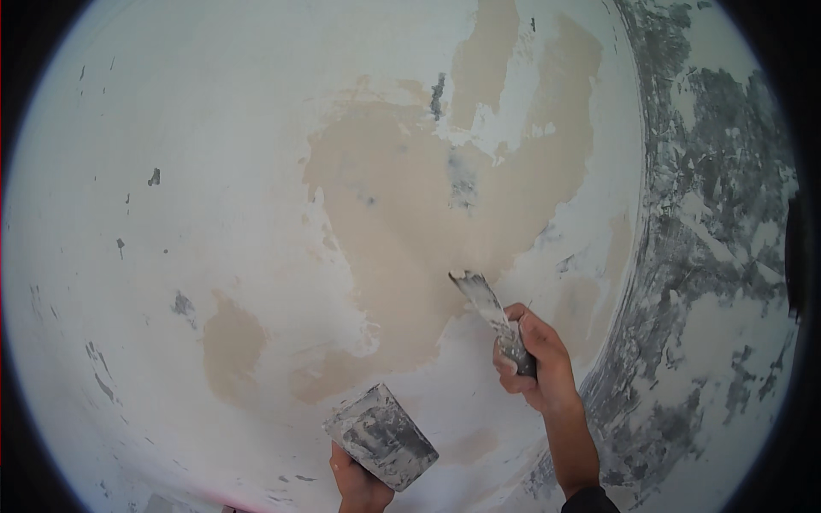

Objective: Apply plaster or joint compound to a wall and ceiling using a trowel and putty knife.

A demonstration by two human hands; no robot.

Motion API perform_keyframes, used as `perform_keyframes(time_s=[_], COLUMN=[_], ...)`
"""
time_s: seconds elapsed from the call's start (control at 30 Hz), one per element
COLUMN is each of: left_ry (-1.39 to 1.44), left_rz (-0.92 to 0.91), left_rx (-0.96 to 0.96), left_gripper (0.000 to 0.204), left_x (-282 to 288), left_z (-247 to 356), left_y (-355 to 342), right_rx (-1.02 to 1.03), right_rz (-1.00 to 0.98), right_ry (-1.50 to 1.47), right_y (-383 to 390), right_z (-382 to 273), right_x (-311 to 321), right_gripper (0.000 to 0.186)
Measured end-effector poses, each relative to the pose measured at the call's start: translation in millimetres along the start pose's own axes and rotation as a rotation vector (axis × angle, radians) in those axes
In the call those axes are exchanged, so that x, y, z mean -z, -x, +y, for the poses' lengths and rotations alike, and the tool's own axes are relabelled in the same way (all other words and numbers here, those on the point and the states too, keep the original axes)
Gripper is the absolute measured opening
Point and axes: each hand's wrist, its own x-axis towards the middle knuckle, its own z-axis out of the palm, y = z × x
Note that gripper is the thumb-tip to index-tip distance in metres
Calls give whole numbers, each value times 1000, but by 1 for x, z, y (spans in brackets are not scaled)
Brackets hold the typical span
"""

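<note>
My right hand (530, 355) is closed around the handle of a putty knife (481, 301), whose blade is streaked with plaster. A little filler sits at the blade's tip, which lies over the lower part of a large beige patch (402, 222) on the pale wall (256, 154). At the lower middle, my left hand (357, 483) grips a grey rectangular plastering plate (383, 438) from below. Dried and smeared plaster covers its face. Most of the left fingers are hidden behind it.
Smaller beige patches (233, 350) and dark chips mark the wall. Beyond a curved-looking edge at the right is a rough grey surface (710, 256) with patchy white plaster. A dark object (795, 256) stands at the far right rim.
</note>
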Motion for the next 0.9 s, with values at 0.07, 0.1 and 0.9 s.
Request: perform_keyframes(time_s=[0.07,0.1,0.9], left_ry=[8,13,-910], left_rz=[-25,-53,-622], left_rx=[26,64,-1179], left_gripper=[46,46,26], left_x=[-14,-18,-123], left_z=[3,4,16], left_y=[-3,-2,-51], right_rx=[-88,-171,281], right_rz=[-116,-218,259], right_ry=[-119,-237,163], right_y=[16,25,114], right_z=[24,37,145], right_x=[6,9,40], right_gripper=[35,38,40])
